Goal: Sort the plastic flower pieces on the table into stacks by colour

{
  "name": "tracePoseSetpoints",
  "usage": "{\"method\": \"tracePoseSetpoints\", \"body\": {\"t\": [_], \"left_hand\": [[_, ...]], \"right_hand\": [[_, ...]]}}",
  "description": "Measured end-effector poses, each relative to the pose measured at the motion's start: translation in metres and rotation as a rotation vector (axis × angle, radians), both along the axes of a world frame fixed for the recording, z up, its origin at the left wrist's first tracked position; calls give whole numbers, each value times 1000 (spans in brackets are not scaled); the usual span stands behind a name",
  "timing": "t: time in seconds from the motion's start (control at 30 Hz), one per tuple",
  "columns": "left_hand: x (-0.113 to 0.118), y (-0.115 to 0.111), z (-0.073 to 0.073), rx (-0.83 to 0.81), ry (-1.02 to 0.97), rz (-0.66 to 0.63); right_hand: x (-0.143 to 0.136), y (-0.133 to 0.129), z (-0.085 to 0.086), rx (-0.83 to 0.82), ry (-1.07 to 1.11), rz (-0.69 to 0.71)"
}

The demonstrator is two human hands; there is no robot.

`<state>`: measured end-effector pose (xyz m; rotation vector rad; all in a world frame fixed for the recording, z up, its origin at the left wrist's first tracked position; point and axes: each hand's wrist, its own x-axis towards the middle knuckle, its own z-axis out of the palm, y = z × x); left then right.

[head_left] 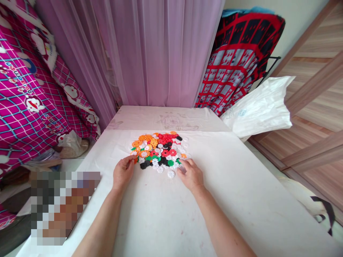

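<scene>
1. Discs (159, 151), small snowflake-shaped plastic pieces in orange, red, white, black and green, lie in one loose heap at the middle of the table (241, 200), all unsorted and, as far as I can see, none joined together.
2. Pink quilt (29, 89) with a cartoon print hangs at the far left, and a blurred patch sits below it by the table edge.
3. Left hand (122, 173) rests at the heap's near-left edge, fingers curled, thumb and forefinger pinched on what looks like an orange disc.
4. Purple curtain (152, 50) hangs behind the table.
5. One white disc (171, 174) lies just apart from the heap, between the two hands.
6. Right hand (190, 175) lies palm down at the heap's near-right edge, fingers loosely spread and touching the outer discs; whether it grips one I cannot tell.
7. Red blanket (238, 60) and a white bag (259, 107) stand right of the table.
8. Judging by the single heap, the work looks barely begun; nearly every disc is left to handle.
</scene>
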<state>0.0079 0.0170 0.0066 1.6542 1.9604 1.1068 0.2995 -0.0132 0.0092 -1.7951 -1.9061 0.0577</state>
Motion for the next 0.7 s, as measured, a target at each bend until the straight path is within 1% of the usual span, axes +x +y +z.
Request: {"method": "tracePoseSetpoints", "body": {"t": [0.17,0.4,0.7], "left_hand": [[0,0,-1,-7,-9,-13],[-2,1,-5,6,-13,-17],[-1,0,0,-11,22,-4]], "right_hand": [[-1,6,3,-91,-44,2],[-4,6,7,-127,-39,-12],[-8,9,12,-208,-24,-53]]}}
